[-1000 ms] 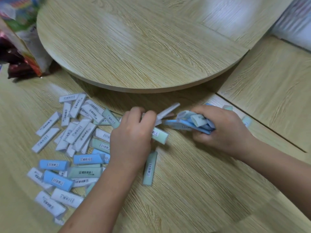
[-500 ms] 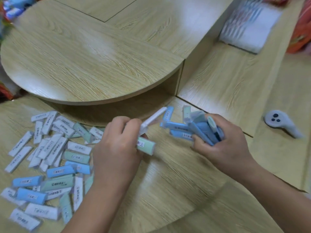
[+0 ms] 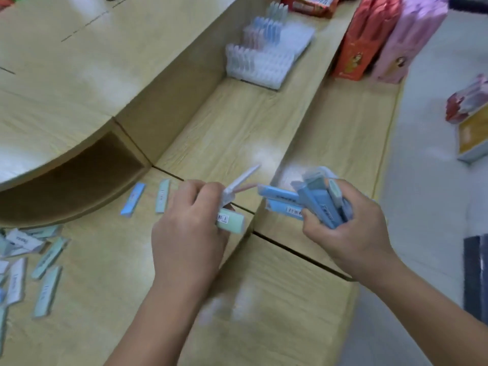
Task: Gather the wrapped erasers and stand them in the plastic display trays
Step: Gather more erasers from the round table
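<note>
My left hand [image 3: 188, 231] is closed around a few wrapped erasers: a pale green one [image 3: 232, 220] sticks out at the thumb side and white and pink ones [image 3: 241, 182] point up and right. My right hand [image 3: 346, 231] grips a bundle of blue wrapped erasers [image 3: 311, 200], fanned out to the left. Both hands hover above the wooden shelf. Loose erasers [image 3: 45, 262] lie scattered at the far left, with two more, a blue eraser [image 3: 133, 198] and a green eraser [image 3: 162, 196], lying apart. The clear plastic display trays [image 3: 261, 63] stand on the shelf at the back, partly filled.
A rounded wooden tabletop [image 3: 66, 83] overhangs the shelf at the left. Red and pink boxes [image 3: 383, 35] stand behind the trays. The white floor at the right carries packets [image 3: 467, 101] and a book [image 3: 472, 138]. A stepped shelf edge [image 3: 290, 249] runs beneath my hands.
The view has swung right and up, bringing the trays into sight and pushing the eraser pile to the left edge. Both hands keep their erasers and have moved right along the shelf.
</note>
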Available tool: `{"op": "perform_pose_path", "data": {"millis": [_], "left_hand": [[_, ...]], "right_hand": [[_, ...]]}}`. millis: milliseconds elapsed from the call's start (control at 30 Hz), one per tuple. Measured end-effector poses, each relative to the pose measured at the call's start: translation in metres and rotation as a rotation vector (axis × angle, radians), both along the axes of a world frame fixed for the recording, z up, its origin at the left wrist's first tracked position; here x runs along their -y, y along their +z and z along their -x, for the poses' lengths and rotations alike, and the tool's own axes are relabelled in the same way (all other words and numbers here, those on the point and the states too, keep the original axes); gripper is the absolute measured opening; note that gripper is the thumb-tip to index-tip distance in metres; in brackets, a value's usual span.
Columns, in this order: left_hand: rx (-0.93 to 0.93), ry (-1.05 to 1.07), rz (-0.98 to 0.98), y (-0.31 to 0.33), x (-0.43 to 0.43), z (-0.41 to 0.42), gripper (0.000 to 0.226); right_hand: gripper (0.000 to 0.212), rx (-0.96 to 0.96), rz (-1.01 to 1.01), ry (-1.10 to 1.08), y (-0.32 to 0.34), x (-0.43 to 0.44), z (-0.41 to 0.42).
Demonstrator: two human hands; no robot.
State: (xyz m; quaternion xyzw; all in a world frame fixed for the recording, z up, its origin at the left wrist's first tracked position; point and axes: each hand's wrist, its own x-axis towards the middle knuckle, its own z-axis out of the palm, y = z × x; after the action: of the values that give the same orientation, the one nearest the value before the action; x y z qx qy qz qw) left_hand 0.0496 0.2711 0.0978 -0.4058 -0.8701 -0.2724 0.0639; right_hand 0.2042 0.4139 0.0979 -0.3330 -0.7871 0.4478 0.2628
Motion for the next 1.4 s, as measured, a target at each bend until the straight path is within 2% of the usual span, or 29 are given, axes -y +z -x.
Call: {"op": "perform_pose_path", "data": {"millis": [267,533,700,1067,1333,1400], "left_hand": [[0.002,-0.047,-0.048,0.007,-0.115,-0.083,0.03],[0.039,-0.136,-0.066,-0.003,-0.228,-0.106,0.025],[0.056,-0.05,-0.086,-0.009,-0.304,-0.079,0.033],[0.043,0.136,-0.06,-0.012,-0.43,-0.02,0.024],[-0.022,0.521,-0.075,-0.02,-0.475,0.022,0.007],[-0.005,0.631,-0.101,-0.02,-0.469,0.028,0.012]], "right_hand": [[0.032,0.016,0.085,-0.123,0.008,-0.095,-0.099],[0.034,-0.034,0.089,-0.183,0.004,-0.196,-0.124],[0.036,-0.02,0.093,-0.159,-0.006,-0.277,-0.096],[0.034,0.026,0.083,0.061,-0.015,-0.432,0.003],[0.031,0.042,0.104,0.373,-0.025,-0.518,0.104],[0.032,0.061,0.068,0.453,-0.025,-0.524,0.13]]}}
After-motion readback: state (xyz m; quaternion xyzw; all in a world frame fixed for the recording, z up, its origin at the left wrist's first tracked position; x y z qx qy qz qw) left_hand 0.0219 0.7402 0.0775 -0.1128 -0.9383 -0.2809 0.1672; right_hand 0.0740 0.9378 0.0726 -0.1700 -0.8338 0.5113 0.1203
